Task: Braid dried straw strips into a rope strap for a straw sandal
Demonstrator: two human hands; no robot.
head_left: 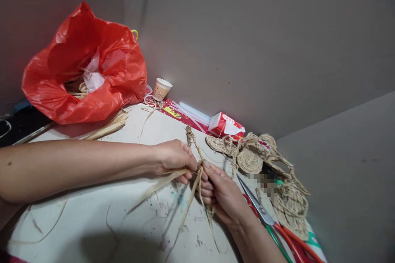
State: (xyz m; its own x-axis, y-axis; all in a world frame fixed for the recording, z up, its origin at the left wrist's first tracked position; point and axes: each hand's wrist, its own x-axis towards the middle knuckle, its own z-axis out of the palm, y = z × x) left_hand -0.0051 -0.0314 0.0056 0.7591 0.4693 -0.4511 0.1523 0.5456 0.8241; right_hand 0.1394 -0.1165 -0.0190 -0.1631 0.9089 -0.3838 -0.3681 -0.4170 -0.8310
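Note:
Both hands meet over the white tabletop around a thin braid of dry straw-coloured fibre (195, 141). Its finished length runs away from me to a knotted far end. My left hand (177, 160) is closed, pinching a loose flat strand (151, 191) that trails down to the left. My right hand (220, 191) is closed around the near end of the braid, thumb on top. More loose strands (188, 209) hang from between the hands toward me. The exact crossing of the strands is partly hidden by the fingers.
A red plastic bag (123, 70) holding dry husks stands at the back left. A paper cup (162, 89), a red tissue pack (226, 125) and woven straw pieces (250, 159) line the wall side. Scissors (262, 211) with red handles lie beside my right forearm.

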